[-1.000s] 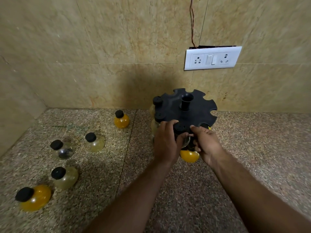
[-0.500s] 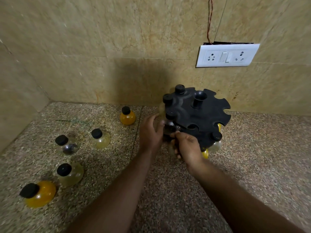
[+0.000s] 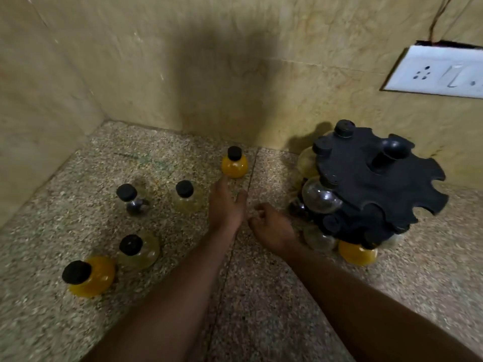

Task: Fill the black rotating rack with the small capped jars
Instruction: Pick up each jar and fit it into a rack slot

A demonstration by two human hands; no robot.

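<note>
A speckled stone desk (image 3: 261,322) met a tiled wall (image 3: 156,74). The black rack (image 3: 379,184) stood at right, with jars (image 3: 320,202) hung on its left side and the notches on its right side bare. 5 loose jars (image 3: 138,250) stood at left. The left hand (image 3: 226,207) reached with straight fingers, grip wide and empty, its fingertips at the base of the orange jar (image 3: 234,167) nearest the wall; contact could not be told. The right hand (image 3: 271,228) hung loosely curled beside the rack, holding nothing. The grip should probably close round the jar's belly, keep it upright, then slide the neck sideways into a bare notch.
</note>
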